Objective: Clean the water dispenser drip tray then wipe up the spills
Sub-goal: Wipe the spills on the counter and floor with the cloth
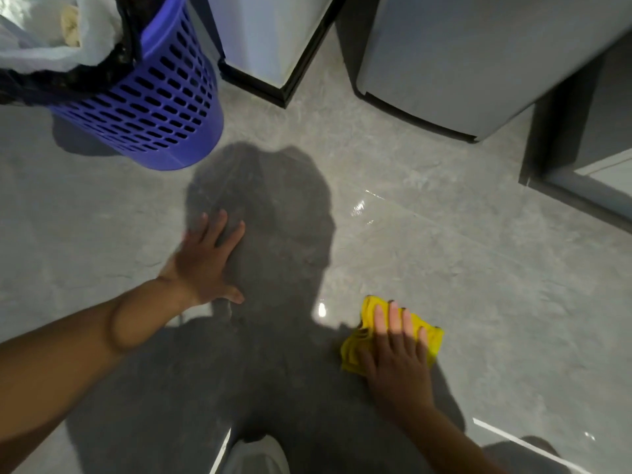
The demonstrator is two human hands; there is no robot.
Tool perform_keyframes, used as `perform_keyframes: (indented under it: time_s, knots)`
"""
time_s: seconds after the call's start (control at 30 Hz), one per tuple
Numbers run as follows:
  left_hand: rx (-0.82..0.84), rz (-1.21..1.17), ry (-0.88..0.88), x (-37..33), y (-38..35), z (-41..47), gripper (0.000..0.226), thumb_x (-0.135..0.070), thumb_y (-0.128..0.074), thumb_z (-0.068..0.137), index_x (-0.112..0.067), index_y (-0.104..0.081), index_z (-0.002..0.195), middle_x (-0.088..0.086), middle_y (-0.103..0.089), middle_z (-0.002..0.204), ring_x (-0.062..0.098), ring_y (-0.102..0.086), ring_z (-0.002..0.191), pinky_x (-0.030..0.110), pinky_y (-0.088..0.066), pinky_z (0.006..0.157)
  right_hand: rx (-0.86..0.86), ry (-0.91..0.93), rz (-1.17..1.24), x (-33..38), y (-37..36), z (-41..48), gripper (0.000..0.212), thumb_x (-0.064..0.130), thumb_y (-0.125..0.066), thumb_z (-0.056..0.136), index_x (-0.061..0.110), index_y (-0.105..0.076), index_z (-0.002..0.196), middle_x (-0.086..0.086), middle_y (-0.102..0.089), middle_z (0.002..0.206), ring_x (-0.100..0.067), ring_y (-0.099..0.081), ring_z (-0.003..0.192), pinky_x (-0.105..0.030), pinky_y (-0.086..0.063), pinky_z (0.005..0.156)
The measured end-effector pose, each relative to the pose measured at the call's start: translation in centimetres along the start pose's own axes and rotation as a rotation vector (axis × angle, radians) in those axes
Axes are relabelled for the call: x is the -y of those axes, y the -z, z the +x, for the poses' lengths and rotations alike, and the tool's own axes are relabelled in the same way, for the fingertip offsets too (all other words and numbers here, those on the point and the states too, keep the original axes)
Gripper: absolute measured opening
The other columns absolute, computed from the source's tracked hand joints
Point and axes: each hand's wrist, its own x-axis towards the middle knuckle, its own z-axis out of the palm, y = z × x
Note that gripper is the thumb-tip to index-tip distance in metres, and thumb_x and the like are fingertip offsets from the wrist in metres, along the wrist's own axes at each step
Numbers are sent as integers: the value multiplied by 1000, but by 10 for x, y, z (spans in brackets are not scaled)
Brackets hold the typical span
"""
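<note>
A crumpled yellow cloth (355,350) lies on the glossy grey tile floor (478,285) at the lower right. My right hand (398,350) presses flat on top of it, fingers spread. My left hand (208,261) rests flat on the bare floor to the left, palm down, fingers apart, holding nothing. A shiny wet patch (362,206) glints on the tiles beyond the cloth. The white base of the water dispenser (273,39) stands at the top centre; its drip tray is out of view.
A blue perforated bin (160,107) with a black liner and white bags stands at the top left. A grey appliance (461,63) sits at the top right beside a dark cabinet (581,131). My knee (256,456) shows at the bottom edge.
</note>
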Motion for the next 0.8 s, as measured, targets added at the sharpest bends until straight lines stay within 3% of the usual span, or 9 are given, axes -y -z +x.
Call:
perform_keyframes:
  time_s: [0.13, 0.27, 0.4, 0.5, 0.6, 0.7, 0.8]
  knots:
    - [-5, -20, 8, 2, -5, 3, 150, -79, -81, 55, -28, 6, 166, 12, 14, 174, 45, 9, 159, 62, -15, 124, 52, -203, 37, -74, 31, 19, 87, 66, -15, 100, 5, -38, 157, -22, -33, 164, -47, -34, 149, -69, -26, 116]
    - [11, -29, 21, 3, -8, 5, 151, -79, -81, 54, -30, 7, 165, 10, 16, 174, 43, 10, 159, 65, -16, 123, -11, -285, 128, -96, 60, 116, 85, 64, -15, 97, 13, -12, 165, -15, -8, 173, -40, -7, 158, -65, -8, 124]
    - [2, -38, 19, 5, -9, 7, 151, -80, -81, 53, -32, 9, 165, 8, 18, 174, 41, 11, 159, 67, -14, 123, -79, -204, 99, -58, 78, 234, 80, 63, -14, 100, 20, 1, 165, -9, 2, 174, -33, 4, 159, -60, 1, 125]
    - [-9, -77, 22, 4, -9, 6, 151, -77, -85, 51, -34, 5, 165, 5, 15, 174, 41, 11, 159, 66, -11, 123, -83, -24, 46, 11, 80, 265, 81, 62, -18, 99, 18, -3, 165, -11, -2, 174, -35, 1, 159, -60, 2, 124]
    - [-24, -130, 21, 4, -7, 2, 151, -71, -90, 48, -36, 0, 165, 4, 11, 175, 41, 10, 159, 66, -11, 123, -106, 227, 31, 69, 61, 222, 75, 54, -38, 101, 17, -21, 164, -14, -17, 172, -38, -12, 158, -62, -7, 125]
    - [-17, -162, 26, 1, -2, 0, 151, -70, -90, 49, -38, 2, 164, 2, 11, 175, 39, 12, 159, 65, -10, 125, -104, 404, 35, 78, 26, 138, 73, 53, -45, 100, 18, -30, 162, -14, -24, 170, -36, -19, 157, -61, -16, 123]
    - [-7, -164, 38, -1, 0, -3, 151, -71, -89, 49, -39, 2, 164, 3, 10, 175, 39, 11, 160, 65, -12, 126, -39, 311, 46, 39, -4, 44, 74, 56, -47, 98, 21, -31, 162, -10, -23, 171, -34, -21, 157, -62, -21, 122]
